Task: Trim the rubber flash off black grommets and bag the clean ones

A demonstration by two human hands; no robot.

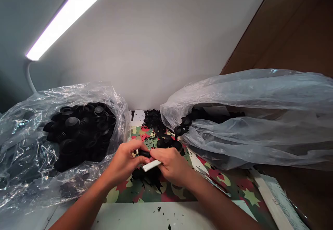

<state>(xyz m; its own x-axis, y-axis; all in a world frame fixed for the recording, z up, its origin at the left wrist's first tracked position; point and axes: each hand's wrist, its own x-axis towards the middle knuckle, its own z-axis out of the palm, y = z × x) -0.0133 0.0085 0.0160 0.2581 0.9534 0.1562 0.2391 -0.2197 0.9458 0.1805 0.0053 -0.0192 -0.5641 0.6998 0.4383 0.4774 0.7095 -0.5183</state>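
My left hand (126, 161) is closed, thumb and fingers pinching a small black rubber part (144, 153). My right hand (172, 164) meets it at the part's right side and is wrapped around a flat white strip-like tool (152, 165). The tool's other end is hidden by the fingers, so I cannot tell its kind. Black scraps (149, 178) lie on the table just below both hands. Beyond the right hand sits a small group of round black rubber parts (169, 142).
On the left, a clear plastic bag (23, 146) lies open around many ribbed black rubber parts (80, 129). Another bag (249, 139) stretches along the right. Black shavings (154, 120) are heaped at the back. Metal scissors or tweezers (217, 184) rest near my right forearm. A lamp (70, 18) shines above.
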